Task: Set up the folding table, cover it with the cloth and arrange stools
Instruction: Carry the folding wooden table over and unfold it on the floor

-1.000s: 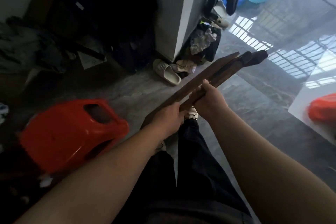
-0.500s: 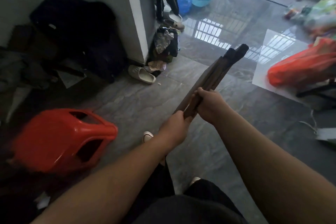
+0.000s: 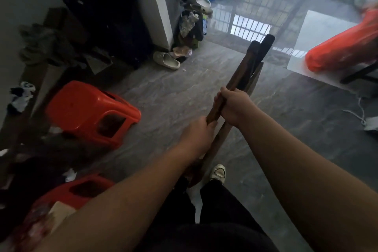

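Both hands hold the folded table frame (image 3: 243, 80), a bundle of brown wooden bars; the right hand (image 3: 233, 106) is wrapped tight around the bars higher up, and the left hand (image 3: 196, 135) grips them lower down, nearer the body; the bars point long-ways up and away to the right, out over the grey floor (image 3: 163, 96); the low end is by the white shoe (image 3: 218, 172), maybe touching the floor, but that part is dark; two red stools (image 3: 90, 112) sit off to the left; I think the next move is pulling the bars apart.
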